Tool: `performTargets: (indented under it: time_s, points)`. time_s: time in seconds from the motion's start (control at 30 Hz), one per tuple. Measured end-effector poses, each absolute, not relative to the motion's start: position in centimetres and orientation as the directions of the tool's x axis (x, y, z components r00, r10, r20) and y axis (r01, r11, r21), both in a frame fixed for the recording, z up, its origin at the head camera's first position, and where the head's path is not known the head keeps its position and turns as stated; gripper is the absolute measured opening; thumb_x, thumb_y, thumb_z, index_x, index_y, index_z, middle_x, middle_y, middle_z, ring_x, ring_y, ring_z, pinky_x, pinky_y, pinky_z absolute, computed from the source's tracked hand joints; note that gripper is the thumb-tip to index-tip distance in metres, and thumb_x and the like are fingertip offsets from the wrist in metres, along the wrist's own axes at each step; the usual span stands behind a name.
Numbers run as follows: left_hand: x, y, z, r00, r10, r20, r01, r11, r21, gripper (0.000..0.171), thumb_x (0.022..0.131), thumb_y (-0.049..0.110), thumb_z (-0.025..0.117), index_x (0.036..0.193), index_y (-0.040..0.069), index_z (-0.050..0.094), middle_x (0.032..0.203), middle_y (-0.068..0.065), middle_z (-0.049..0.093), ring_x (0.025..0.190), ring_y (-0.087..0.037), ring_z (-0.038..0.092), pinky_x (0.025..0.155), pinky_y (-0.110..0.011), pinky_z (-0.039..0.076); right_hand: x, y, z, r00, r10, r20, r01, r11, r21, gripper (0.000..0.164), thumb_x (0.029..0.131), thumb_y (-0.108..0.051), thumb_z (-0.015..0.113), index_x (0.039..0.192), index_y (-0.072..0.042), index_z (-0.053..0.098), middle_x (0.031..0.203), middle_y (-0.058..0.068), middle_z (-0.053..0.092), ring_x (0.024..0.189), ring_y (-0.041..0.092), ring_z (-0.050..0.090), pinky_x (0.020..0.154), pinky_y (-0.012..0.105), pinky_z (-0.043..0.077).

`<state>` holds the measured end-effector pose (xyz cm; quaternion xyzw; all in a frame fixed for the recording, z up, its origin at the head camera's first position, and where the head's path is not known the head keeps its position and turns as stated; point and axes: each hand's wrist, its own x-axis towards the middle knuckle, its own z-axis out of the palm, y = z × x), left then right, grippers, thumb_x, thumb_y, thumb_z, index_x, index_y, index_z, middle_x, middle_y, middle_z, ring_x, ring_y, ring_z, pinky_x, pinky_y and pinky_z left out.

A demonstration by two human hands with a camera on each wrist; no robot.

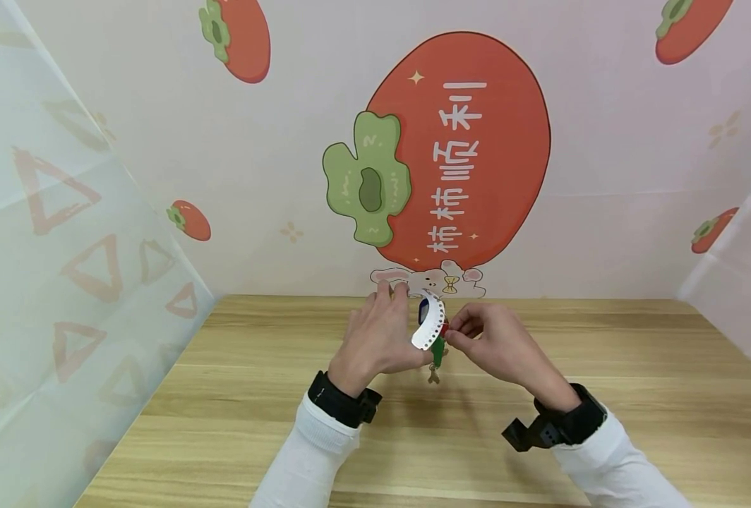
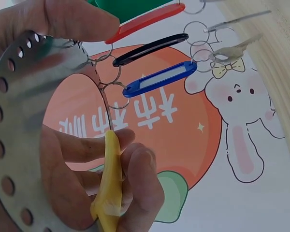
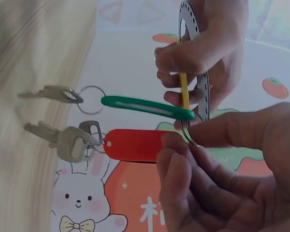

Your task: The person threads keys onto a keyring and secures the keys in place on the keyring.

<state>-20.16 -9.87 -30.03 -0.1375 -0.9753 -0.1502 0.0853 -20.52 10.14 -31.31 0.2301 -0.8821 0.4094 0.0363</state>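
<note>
In the head view my left hand [image 1: 375,335] holds a curved metal plate [image 1: 430,324] with a row of small holes along its rim. A yellow strip [image 2: 108,186] lies against the plate among the left fingers. Split rings on the rim carry a blue key tag [image 2: 162,79] and a black key tag [image 2: 150,50]. My right hand [image 1: 499,346] pinches the end of a red key tag [image 3: 133,145] beside its ring. Just above it is a green key tag [image 3: 145,107]. Keys [image 3: 72,145] dangle from the tags' far ends. The right fingertips partly cover the red tag.
Both hands are above a wooden table [image 1: 255,423], near its back edge. Behind it stands a white backdrop [image 1: 274,176] printed with persimmons and a rabbit. A pale sheet [image 1: 64,282] with triangles hangs at the left.
</note>
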Motion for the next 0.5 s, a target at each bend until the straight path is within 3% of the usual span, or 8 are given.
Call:
performTargets:
  time_s: [0.33, 0.5]
  points:
    - [-20.3, -9.8, -30.1, -0.951, 0.231, 0.207, 0.286, 0.911, 0.297, 0.105, 0.067, 0.055, 0.085, 0.147, 0.003, 0.043, 0.144, -0.022, 0.046, 0.106, -0.031, 0.059, 0.079, -0.054, 0.053, -20.3, 9.8, -31.7, -0.888, -0.278, 0.365, -0.459, 0.572, -0.680, 0.004, 0.086, -0.005, 0.076, 0.085, -0.005, 0.072, 0.077, 0.000, 0.069, 0.068, 0.012, 0.066, 0.061, 0.027, 0.054]
    - [-20.3, -9.6, -30.3, -0.947, 0.239, 0.215, 0.293, 0.917, 0.271, 0.098, 0.067, 0.054, 0.085, 0.141, 0.002, 0.048, 0.123, -0.017, 0.053, 0.093, -0.026, 0.058, 0.067, -0.044, 0.054, -20.4, 9.4, -32.3, -0.800, -0.285, 0.529, -0.577, 0.610, -0.544, 0.012, 0.081, -0.001, 0.080, 0.077, -0.007, 0.071, 0.072, -0.001, 0.068, 0.062, 0.008, 0.063, 0.057, 0.025, 0.053]
